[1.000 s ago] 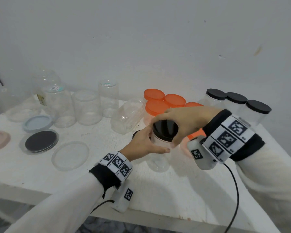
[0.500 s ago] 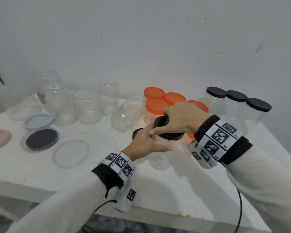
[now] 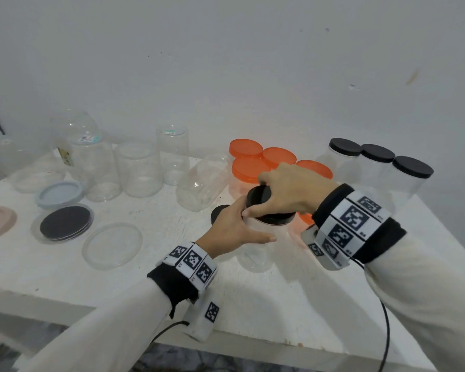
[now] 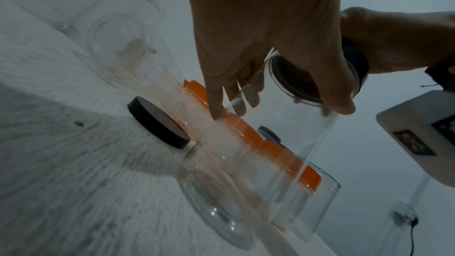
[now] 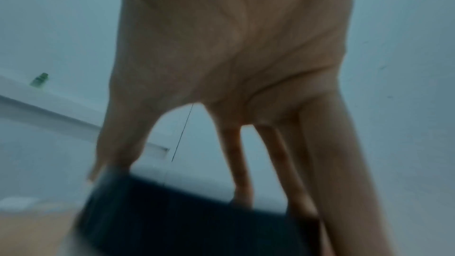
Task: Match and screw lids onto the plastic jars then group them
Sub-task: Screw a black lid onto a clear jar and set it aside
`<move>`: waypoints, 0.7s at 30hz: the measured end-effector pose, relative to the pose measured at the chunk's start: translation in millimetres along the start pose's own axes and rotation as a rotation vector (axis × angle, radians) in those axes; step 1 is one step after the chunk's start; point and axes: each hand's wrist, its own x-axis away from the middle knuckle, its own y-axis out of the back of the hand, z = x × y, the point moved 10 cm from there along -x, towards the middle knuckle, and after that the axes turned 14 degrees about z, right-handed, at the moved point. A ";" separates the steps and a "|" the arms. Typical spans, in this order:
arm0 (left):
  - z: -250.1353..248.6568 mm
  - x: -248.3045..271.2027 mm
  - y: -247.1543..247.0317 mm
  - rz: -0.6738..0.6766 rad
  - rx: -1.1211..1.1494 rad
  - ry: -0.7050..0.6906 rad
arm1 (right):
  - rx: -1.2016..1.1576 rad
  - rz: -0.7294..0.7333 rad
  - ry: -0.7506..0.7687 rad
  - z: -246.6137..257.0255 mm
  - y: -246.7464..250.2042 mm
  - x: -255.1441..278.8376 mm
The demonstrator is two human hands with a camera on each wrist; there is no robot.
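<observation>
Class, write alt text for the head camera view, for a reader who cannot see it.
A right hand grips a black lid atop a clear jar that the left hand holds on a white table. Behind stand orange-lidded jars, three black-lidded jars and uncapped jars.

From above we look down at the black lid (image 3: 263, 204); our wrist views sit close beside it, both sharing it.

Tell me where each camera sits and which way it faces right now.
Head: above the table, looking down; both sleeves, left hand, right hand.
Left wrist: low, along the left palm at the clear jar.
Right wrist: behind the right-hand fingers, blurred.
Shared by all: the black lid.
</observation>
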 end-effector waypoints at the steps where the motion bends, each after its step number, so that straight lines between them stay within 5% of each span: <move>1: -0.4 -0.7 0.2 0.008 -0.001 0.000 | -0.009 0.085 0.020 -2.1 -6.8 -0.4; 4: -1.5 -1.4 0.5 0.028 -0.004 0.004 | -0.114 0.290 0.196 6.3 -16.6 7.6; 14: 2.6 -2.3 -7.2 0.019 0.024 0.011 | -0.074 -0.010 0.009 -0.8 4.5 6.9; 19: -3.8 -2.8 -5.0 0.070 -0.024 0.016 | -0.046 0.265 0.118 7.0 -10.5 11.1; 21: -4.5 -3.6 -4.8 0.084 -0.024 0.012 | -0.070 0.254 0.174 10.6 -7.9 11.7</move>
